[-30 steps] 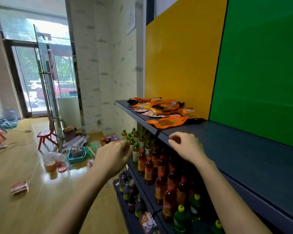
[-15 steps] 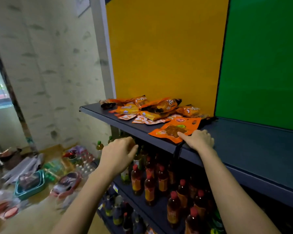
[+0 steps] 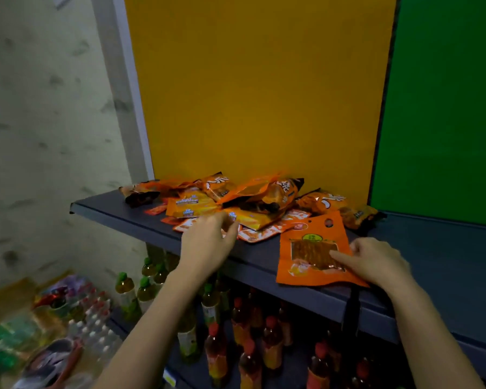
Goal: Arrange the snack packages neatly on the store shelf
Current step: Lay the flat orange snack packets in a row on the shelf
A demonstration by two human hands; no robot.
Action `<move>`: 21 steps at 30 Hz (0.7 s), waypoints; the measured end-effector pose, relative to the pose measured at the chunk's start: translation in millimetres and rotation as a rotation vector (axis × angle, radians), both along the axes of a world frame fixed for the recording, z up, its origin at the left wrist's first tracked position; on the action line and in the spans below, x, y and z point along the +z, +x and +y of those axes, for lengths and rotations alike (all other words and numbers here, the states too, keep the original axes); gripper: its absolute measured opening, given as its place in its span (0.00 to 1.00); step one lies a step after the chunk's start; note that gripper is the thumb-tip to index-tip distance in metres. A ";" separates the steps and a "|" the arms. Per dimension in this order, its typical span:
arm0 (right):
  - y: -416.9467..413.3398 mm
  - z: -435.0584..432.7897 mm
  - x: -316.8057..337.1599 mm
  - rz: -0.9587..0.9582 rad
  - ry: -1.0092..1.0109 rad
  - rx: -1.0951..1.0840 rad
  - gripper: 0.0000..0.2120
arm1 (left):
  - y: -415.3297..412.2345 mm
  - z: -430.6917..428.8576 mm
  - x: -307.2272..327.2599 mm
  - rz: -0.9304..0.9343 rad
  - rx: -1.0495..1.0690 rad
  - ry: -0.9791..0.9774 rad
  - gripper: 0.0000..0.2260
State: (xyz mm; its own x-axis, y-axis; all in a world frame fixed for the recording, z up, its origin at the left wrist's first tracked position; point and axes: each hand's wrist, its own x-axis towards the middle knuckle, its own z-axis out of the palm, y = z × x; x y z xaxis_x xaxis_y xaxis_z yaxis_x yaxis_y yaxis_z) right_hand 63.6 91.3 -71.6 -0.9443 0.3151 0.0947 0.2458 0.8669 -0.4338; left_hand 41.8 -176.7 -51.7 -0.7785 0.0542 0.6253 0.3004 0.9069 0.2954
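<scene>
Right grip on orange packet

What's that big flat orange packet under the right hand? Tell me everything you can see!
The flat orange packet is a shiny plastic pouch with a clear window showing reddish-brown strips, a small logo above the window and a round hang hole near the top. It lies flat and slightly askew at the front edge of the dark blue shelf, with its top end reaching the snack pile. The right hand rests its fingers on its right side.
</scene>
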 end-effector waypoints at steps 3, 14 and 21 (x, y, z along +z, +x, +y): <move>4.7 5.0 -2.0 0.063 0.009 -0.034 0.14 | -41.6 -4.7 5.3 0.033 0.000 0.061 0.13; 37.1 37.3 -13.8 0.566 -0.265 -0.248 0.20 | -166.2 -6.9 42.8 -0.357 -0.017 0.043 0.27; 55.7 49.4 -37.1 0.599 -0.287 -0.468 0.18 | -189.1 -10.7 50.7 -0.586 -0.164 0.051 0.22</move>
State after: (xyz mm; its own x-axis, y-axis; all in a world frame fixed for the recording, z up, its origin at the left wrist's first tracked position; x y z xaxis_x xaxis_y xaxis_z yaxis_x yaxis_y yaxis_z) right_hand 119.3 140.6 -108.7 -0.5235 0.7534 0.3979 0.2101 0.5667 -0.7967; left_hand -147.3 -187.4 -1.0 -0.9778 0.1837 0.1007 0.2094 0.8428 0.4958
